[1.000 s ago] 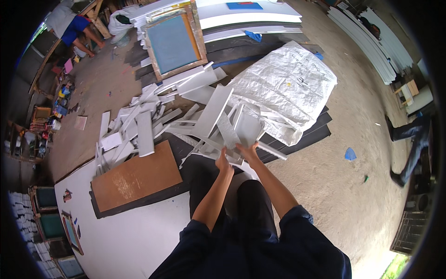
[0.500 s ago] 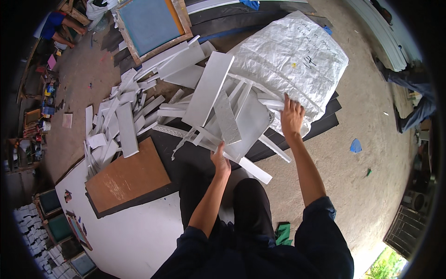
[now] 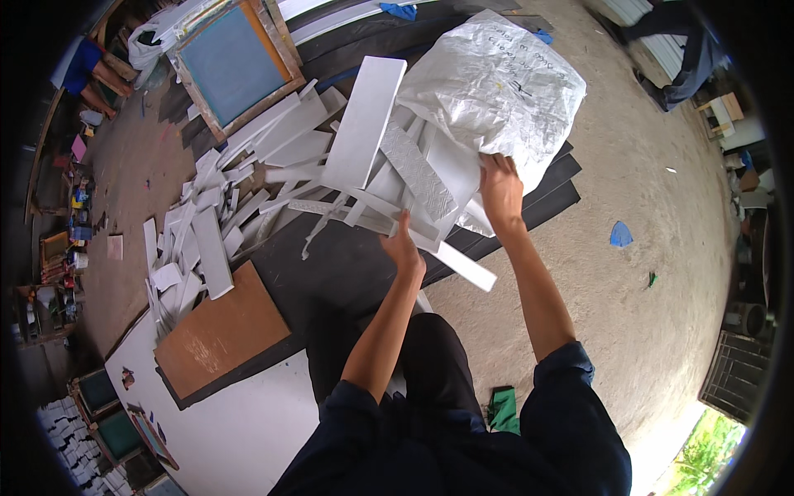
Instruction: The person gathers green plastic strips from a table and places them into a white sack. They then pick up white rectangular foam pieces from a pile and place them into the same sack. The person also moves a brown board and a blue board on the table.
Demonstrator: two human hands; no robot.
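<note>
My left hand (image 3: 404, 245) grips the near end of a bundle of white strips (image 3: 413, 178) that sticks out of a big white woven sack (image 3: 496, 87). One long flat white board (image 3: 364, 124) rises out of the bundle toward the top. My right hand (image 3: 500, 186) holds the sack's lower edge, where the strips come out. The sack lies on black mats (image 3: 546, 202) on the concrete ground.
A heap of white offcuts (image 3: 203, 227) spreads to the left. A brown board (image 3: 219, 331) lies on a white sheet (image 3: 240, 430). A wooden frame with blue mesh (image 3: 227, 62) stands behind. Another person's legs (image 3: 686, 50) are at the top right.
My right hand moved up from the strips onto the sack's edge. The bundle has slid further out and the long board now points upward. My view shifted closer to the sack.
</note>
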